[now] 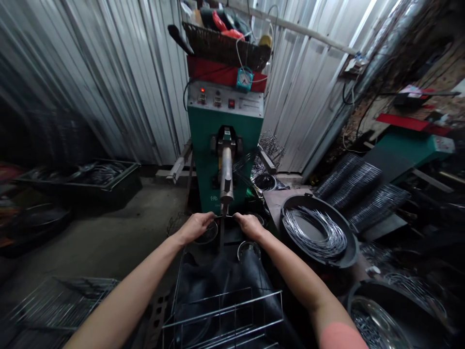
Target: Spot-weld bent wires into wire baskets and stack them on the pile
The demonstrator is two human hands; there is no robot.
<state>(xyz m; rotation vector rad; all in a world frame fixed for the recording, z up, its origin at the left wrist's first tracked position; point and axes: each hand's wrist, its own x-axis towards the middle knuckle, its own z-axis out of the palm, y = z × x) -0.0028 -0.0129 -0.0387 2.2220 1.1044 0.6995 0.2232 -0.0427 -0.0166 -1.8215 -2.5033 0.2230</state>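
A left hand [196,228] and a right hand [249,226] hold a thin steel wire [223,216] just below the arm of a green spot welder [207,160]. Wire coils [314,232] lie in a black rubber tub [313,198] nearby, right of the hands.

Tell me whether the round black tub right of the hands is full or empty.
Partly filled: a loose coil of bright wire lies inside the round black tub, with the tub's dark floor showing beside it.

Corrugated steel walls [119,82] stand behind a dim concrete floor [98,237].
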